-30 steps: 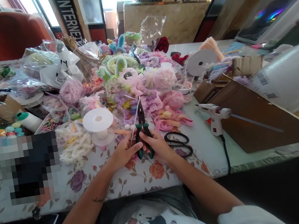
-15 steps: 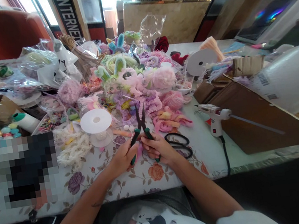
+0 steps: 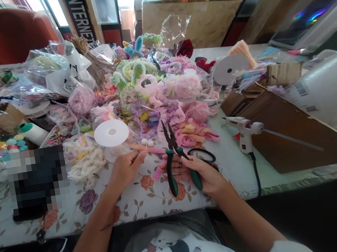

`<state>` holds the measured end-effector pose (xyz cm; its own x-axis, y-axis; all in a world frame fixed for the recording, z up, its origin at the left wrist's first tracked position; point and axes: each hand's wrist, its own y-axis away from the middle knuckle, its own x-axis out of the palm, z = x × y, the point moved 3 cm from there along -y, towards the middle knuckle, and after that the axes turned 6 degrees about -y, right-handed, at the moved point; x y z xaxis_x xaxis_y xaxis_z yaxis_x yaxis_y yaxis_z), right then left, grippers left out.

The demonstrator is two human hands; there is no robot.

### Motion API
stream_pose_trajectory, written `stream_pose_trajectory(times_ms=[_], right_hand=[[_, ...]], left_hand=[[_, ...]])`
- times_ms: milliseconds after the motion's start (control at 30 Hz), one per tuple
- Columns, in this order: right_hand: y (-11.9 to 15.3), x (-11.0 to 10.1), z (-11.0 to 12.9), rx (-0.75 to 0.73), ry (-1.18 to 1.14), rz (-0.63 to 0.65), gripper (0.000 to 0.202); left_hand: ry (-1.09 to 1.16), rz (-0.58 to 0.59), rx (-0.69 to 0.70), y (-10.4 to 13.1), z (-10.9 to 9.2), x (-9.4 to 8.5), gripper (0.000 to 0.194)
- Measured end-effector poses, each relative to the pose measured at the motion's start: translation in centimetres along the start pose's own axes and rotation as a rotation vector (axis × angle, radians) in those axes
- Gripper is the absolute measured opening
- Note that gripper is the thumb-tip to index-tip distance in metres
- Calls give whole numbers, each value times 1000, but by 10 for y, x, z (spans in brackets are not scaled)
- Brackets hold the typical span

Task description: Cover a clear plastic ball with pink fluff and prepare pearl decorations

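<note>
My right hand (image 3: 204, 173) holds long-nose pliers (image 3: 171, 142) with green and black handles. The jaws point away from me and stand slightly apart; one handle lies against my palm. To their left, my left hand (image 3: 126, 171) is closed in a pinch beside a white spool (image 3: 111, 133) of small pearl beads. A thin strand of those beads shows at its fingertips, though the grip is partly hidden. Black-handled scissors (image 3: 203, 154) lie partly behind my right hand. An orange-pink strip (image 3: 146, 147) and two white balls (image 3: 147, 142) lie just beyond my hands.
Plush dolls, pink yarn (image 3: 196, 113) and ribbons pile up behind. On the right are a white glue gun (image 3: 244, 129) with a cord and a cardboard box (image 3: 301, 135). At left lie a blurred dark phone (image 3: 37, 185), cream yarn (image 3: 85, 164) and a thread cone (image 3: 33, 133).
My left hand has let go of the pliers and moved left toward the bead spool. The pliers now rest in my right hand alone, farther right, with that hand turned more palm-up.
</note>
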<state>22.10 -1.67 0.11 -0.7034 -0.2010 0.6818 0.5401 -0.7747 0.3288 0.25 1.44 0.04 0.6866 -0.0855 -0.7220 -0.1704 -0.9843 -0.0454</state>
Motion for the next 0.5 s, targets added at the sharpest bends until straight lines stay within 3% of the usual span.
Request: stream_pose_trajectory(times_ms=[167, 333, 500], right_hand=[[16, -6, -6, 32, -89, -18, 41], [16, -14, -22, 34, -99, -55, 55], [13, -15, -29, 5, -142, -56, 56]], left_hand=[[-340, -43, -27, 7, 8, -16, 53], [-635, -76, -74, 18, 21, -22, 38], [-622, -247, 113, 18, -2, -16, 24]])
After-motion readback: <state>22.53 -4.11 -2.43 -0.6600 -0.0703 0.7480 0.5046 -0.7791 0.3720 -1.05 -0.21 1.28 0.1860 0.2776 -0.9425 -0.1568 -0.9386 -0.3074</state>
